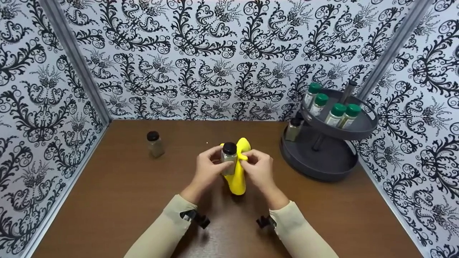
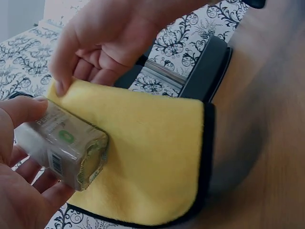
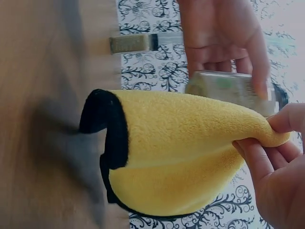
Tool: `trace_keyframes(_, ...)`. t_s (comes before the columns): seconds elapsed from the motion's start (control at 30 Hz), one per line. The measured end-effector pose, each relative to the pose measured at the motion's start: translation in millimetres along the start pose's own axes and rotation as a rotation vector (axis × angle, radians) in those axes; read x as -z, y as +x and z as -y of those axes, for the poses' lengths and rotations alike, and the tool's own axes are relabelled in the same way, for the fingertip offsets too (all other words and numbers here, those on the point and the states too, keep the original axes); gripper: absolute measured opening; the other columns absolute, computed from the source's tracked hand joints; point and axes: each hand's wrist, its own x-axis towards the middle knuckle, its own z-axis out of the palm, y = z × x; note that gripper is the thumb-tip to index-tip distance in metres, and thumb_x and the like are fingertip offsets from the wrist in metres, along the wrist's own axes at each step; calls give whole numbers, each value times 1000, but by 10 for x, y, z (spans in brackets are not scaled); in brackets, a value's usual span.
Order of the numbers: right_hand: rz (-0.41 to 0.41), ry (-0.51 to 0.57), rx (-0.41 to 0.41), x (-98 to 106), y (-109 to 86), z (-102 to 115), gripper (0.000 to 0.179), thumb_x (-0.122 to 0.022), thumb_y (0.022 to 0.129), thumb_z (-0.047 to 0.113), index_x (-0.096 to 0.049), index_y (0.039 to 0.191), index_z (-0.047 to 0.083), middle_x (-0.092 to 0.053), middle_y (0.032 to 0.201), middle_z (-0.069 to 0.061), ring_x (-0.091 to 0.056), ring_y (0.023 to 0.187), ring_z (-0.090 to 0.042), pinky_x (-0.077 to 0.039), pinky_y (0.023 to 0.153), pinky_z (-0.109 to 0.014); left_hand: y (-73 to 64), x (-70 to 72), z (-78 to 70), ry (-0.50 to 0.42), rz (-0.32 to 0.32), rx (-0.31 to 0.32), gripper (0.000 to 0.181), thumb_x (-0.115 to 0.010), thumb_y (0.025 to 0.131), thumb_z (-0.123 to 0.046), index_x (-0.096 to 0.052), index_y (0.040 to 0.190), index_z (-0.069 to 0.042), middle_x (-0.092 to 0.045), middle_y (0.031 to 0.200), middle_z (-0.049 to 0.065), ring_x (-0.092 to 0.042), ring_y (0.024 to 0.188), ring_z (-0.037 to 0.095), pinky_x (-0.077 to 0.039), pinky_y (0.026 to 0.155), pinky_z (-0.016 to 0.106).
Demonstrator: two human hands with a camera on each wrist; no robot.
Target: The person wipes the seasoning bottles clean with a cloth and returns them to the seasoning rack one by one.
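Observation:
My left hand (image 1: 209, 165) grips a clear spice jar (image 1: 228, 161) with a black cap, holding it upright above the table. In the left wrist view the jar (image 2: 66, 143) shows a label with a green mark and a barcode. My right hand (image 1: 259, 169) pinches a yellow cleaning cloth (image 1: 237, 181) between thumb and fingers. The cloth hangs down in folds just right of the jar. A black border edges the cloth (image 3: 181, 133) in the right wrist view. Whether cloth and jar touch is hard to tell.
Another black-capped jar (image 1: 156, 145) stands at the table's left. On the right is a dark two-tier round rack (image 1: 319, 163). Several green-capped jars (image 1: 336, 114) stand on its upper tier, and a black-capped jar (image 1: 293, 130) on the lower one. Patterned walls (image 1: 215, 64) enclose the table.

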Motion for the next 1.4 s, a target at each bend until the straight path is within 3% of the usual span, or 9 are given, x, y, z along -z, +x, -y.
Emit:
trace_keyframes(0.3, -54, 146, 50, 69, 36, 85, 9, -80, 86, -6, -79, 95, -7, -76, 89, -23, -70, 73, -14, -60, 68, -23, -22, -54, 67, 4, 63, 21, 50, -91, 81, -10, -75, 128, -5, -79, 112, 16, -76, 102, 28, -64, 94, 43)
trace_keyframes(0.6, 5, 32, 14, 24, 28, 9, 12, -81, 84, -6, -82, 94, 0, -79, 92, -19, -73, 80, -11, -61, 74, -21, -24, -34, -16, -6, 4, 17, 50, -91, 80, -8, -76, 127, -4, -79, 114, 18, -78, 103, 31, -63, 95, 47)
trace_keyframes(0.83, 92, -95, 3, -72, -37, -93, 13, -81, 85, -1, -82, 97, 2, -80, 95, -13, -73, 81, -17, -63, 75, -26, 16, 62, -138, -61, -41, -5, 48, -90, 81, -4, -75, 127, -3, -78, 116, 18, -76, 104, 30, -64, 92, 35)
trace_keyframes(0.97, 134, -113, 1, -129, -77, -131, 12, -81, 87, 2, -81, 99, 3, -81, 98, -13, -74, 82, -18, -65, 77, -29, 47, 129, -211, -58, -75, -18, 47, -89, 81, -2, -76, 126, -2, -78, 116, 17, -75, 102, 27, -63, 90, 31)
trace_keyframes(1.17, 119, -73, 17, -171, -88, -129, 11, -80, 86, -1, -81, 97, 2, -81, 98, -15, -77, 85, -21, -64, 77, -27, 74, 172, -239, -48, -101, -34, 48, -89, 80, 0, -75, 126, 2, -78, 115, 20, -76, 100, 28, -64, 89, 31)
trace_keyframes(1.4, 46, -38, 84, -127, -76, -93, 13, -81, 84, -4, -83, 95, 3, -80, 93, -13, -76, 82, -17, -63, 74, -25, 58, 130, -138, -47, -30, -29, 49, -90, 82, -5, -75, 128, -2, -78, 115, 18, -74, 102, 28, -64, 90, 33)
